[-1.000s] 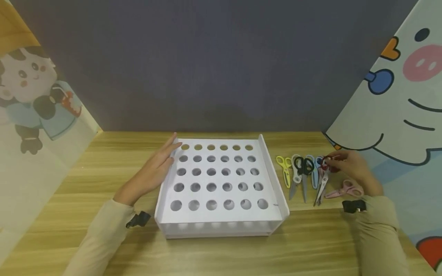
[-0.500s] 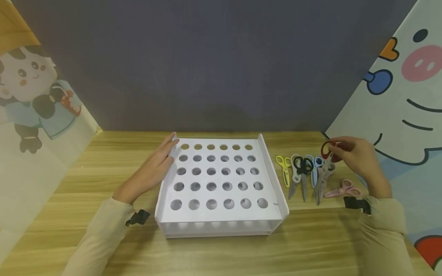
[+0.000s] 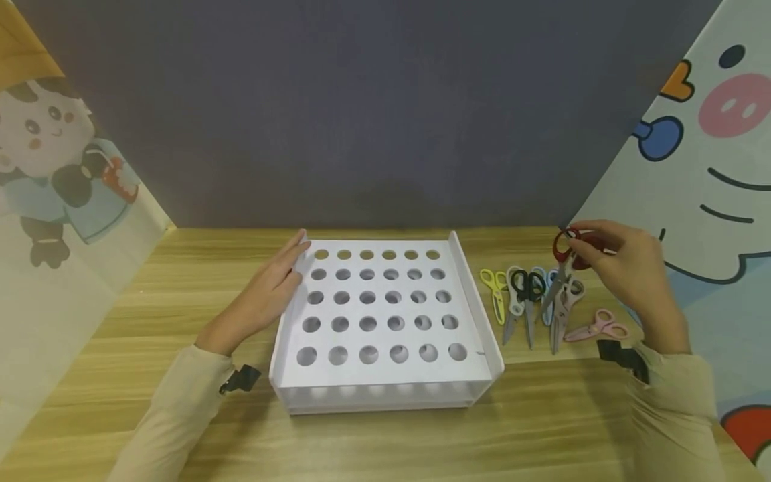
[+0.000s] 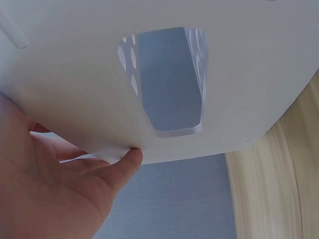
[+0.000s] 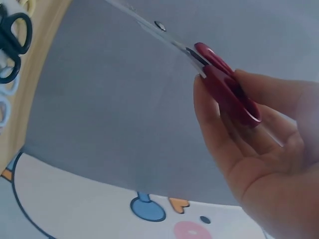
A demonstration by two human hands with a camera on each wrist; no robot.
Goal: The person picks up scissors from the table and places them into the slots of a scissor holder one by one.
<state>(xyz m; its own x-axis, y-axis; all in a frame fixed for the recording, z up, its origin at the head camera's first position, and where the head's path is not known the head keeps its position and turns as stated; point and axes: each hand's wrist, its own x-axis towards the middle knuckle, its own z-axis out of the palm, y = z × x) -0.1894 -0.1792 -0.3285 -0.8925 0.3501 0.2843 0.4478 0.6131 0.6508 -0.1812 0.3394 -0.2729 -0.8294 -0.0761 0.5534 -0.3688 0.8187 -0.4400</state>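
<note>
A white tray [image 3: 470,294] whose top has rows of round holes sits mid-table. My left hand [image 3: 274,288] lies with straight fingers against its left wall; the left wrist view shows the thumb [image 4: 124,167] touching that white wall [image 4: 239,74]. My right hand [image 3: 614,264] pinches the handles of the red-handled scissors [image 3: 563,258] and holds them lifted, blades pointing down-left over the other scissors. In the right wrist view the red handles [image 5: 227,89] sit between the fingers.
Several scissors lie in a row right of the tray: a yellow pair [image 3: 496,291], a black pair [image 3: 530,298], grey and blue ones, and a pink pair [image 3: 599,327] nearer me. Cartoon panels stand at both sides, a dark wall behind.
My right hand has lifted the red-handled scissors off the table, up and slightly back. The left hand has stayed against the tray.
</note>
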